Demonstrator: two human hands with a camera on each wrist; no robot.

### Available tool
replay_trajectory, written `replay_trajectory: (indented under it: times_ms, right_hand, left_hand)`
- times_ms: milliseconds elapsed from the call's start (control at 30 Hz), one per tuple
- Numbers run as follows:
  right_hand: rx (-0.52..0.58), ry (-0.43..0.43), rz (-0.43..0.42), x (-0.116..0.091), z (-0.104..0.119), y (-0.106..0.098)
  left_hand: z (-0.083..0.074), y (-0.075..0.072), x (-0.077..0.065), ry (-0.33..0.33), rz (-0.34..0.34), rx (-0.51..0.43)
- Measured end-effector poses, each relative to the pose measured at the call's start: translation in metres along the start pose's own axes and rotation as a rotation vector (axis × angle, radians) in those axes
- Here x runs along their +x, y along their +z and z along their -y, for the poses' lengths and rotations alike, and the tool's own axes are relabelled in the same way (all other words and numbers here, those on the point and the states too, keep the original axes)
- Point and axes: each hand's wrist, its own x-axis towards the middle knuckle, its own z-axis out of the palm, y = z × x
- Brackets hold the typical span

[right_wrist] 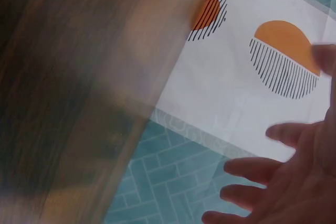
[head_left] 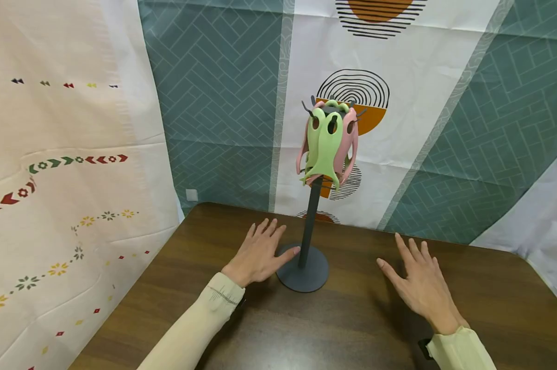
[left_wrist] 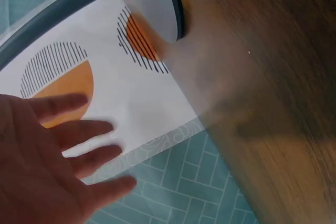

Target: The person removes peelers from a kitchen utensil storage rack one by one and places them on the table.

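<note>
Backdrop: I look at teal and white printed cloth [head_left: 301,51] behind the desk [head_left: 343,313], with a cream patterned cloth [head_left: 70,123] at left.
Hook stand: a dark grey stand [head_left: 312,203] rises upright near the middle of the desk's far edge, its round base [head_left: 314,277] flat on the wood.
Hanging pieces: light green [head_left: 325,154] and pink [head_left: 345,144] cut-outs with oval holes cluster around its top, among thin prongs [head_left: 307,109]; I cannot tell how many there are.
Left hand: my left hand [head_left: 256,259] is just beside the base, toward the desk's left edge, fingers spread and holding nothing; its thumb overlaps the base's rim, though I cannot tell whether they touch.
Right hand: my right hand [head_left: 419,285] is well apart from the stand, toward the far right corner, fingers apart, nothing in them.
Stand handling: I judge it rigid and top-heavy in look, steadied by the base; low on the post seems the safest grip, as a knock up high could tip it.
Piece handling: I take these for light, thin, smooth plastic, perhaps slightly springy; I favour a gentle pinch below the oval hole, sparing the narrow forked ends.
</note>
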Motion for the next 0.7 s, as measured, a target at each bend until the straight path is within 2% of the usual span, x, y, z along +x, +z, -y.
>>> replay_trajectory:
  times_ms: [200, 300, 500, 700]
  right_hand:
    - [-0.015, -0.027, -0.113, 0.001, 0.000, 0.001]
    - [0.000, -0.002, -0.147, 0.001, 0.002, 0.002]
    - [0.047, 0.042, -0.217, 0.002, 0.007, 0.002]
    - [0.090, 0.038, -0.311, 0.007, 0.014, -0.002]
  left_hand:
    - [0.000, 0.001, 0.001, 0.055, -0.083, -0.029]
    - [-0.002, 0.001, 0.003, 0.083, -0.141, -0.089]
    - [-0.009, -0.003, 0.010, 0.142, -0.264, -0.311]
    - [-0.022, -0.013, 0.023, 0.185, -0.287, -0.541]
